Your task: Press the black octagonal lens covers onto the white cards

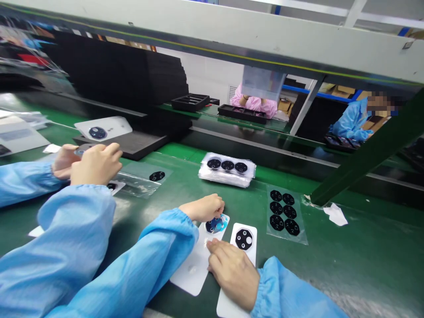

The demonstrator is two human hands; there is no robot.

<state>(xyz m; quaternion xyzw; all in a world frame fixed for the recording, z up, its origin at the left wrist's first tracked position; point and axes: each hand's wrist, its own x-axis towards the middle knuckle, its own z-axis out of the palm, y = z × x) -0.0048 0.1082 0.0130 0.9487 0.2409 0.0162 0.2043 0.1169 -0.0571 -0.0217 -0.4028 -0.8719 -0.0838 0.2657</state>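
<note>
My left hand is closed, fingertips pinched at the black camera patch with a bluish, shiny film on a white phone back cover. What exactly sits between the fingertips is too small to make out. My right hand lies over a second white phone back cover, its fingers stretched toward the first cover and touching its right edge. That second cover has a black octagonal camera sticker with round holes. To the right is a clear sheet of black camera stickers, in two columns.
A stack of sticker sheets lies behind my hands. At left, a co-worker's hands hold a greyish part beside a plastic sheet with one sticker. Another phone cover rests on black foam. A green post slants at right.
</note>
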